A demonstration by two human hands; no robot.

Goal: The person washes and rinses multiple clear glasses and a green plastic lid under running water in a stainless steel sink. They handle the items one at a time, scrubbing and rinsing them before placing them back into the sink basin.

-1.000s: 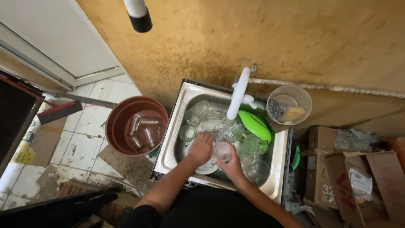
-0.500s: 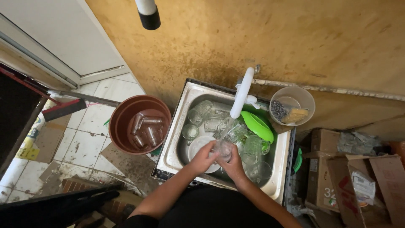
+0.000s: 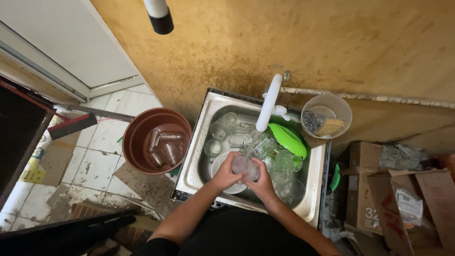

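Both my hands hold one clear drinking glass (image 3: pixel 244 166) over the metal sink (image 3: pixel 199 161), just below the spout of the white tap (image 3: pixel 268 104). My left hand (image 3: pixel 226 174) grips its left side and my right hand (image 3: pixel 261 184) its right side. Under the glass lies a white plate (image 3: pixel 219 163). Several more clear glasses (image 3: pixel 226 124) and a glass mug (image 3: pixel 288 161) crowd the basin, along with a green plastic bowl (image 3: pixel 288 138).
A brown plastic tub (image 3: pixel 137 142) holding several glasses stands on the tiled floor left of the sink. A clear bucket (image 3: pixel 327 116) with scrubbers sits at the sink's far right corner. Cardboard boxes (image 3: pixel 407 189) lie to the right. A stained ochre wall rises behind.
My left hand moved from the plate onto the glass, and both hands brought it under the tap spout. The view shifted slightly.
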